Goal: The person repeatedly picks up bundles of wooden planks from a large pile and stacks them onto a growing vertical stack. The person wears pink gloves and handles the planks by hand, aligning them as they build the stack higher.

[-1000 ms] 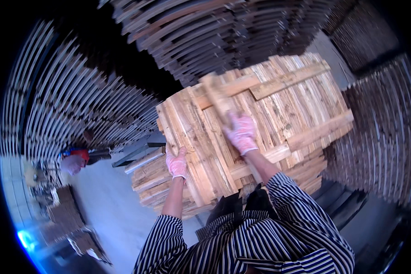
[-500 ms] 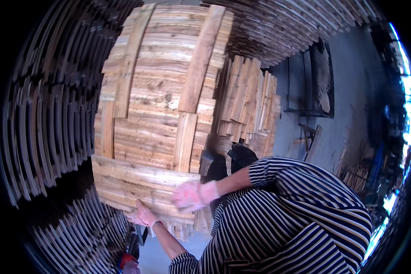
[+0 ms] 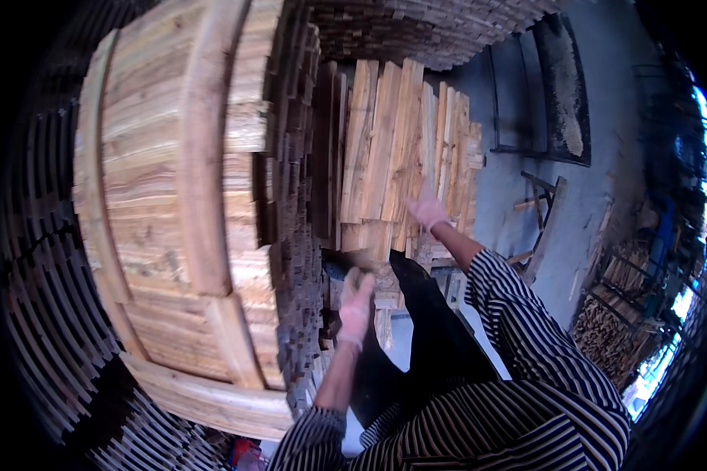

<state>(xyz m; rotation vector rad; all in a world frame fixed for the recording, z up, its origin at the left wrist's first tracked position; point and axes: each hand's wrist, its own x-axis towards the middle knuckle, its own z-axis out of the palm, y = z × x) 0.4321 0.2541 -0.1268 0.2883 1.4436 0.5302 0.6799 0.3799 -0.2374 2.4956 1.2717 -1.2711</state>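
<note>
My right hand (image 3: 428, 210), in a pale pinkish glove, is at the right side of a lower pile of loose wooden boards (image 3: 381, 149). Its fingers are stretched out, at or just over the boards; whether they touch is unclear. My left hand (image 3: 356, 308), gloved alike, hovers above my legs, short of the pile's near end, fingers apart and nothing in them. To the left rises a tall stack of boards (image 3: 153, 180), with long crosswise boards (image 3: 204, 149) on top. Another board (image 3: 204, 396) lies across its near end.
Dark stacked slats (image 3: 43, 259) line the left side, and more stacked wood (image 3: 416, 31) stands at the back. On the right are a dark metal frame (image 3: 542, 94), a small wooden stand (image 3: 538, 224) and a heap of wood pieces (image 3: 617, 306) in a rack.
Both hands have left the near end of the tall stack and moved right to the lower pile. My view has turned right, so the tall stack appears farther left.
</note>
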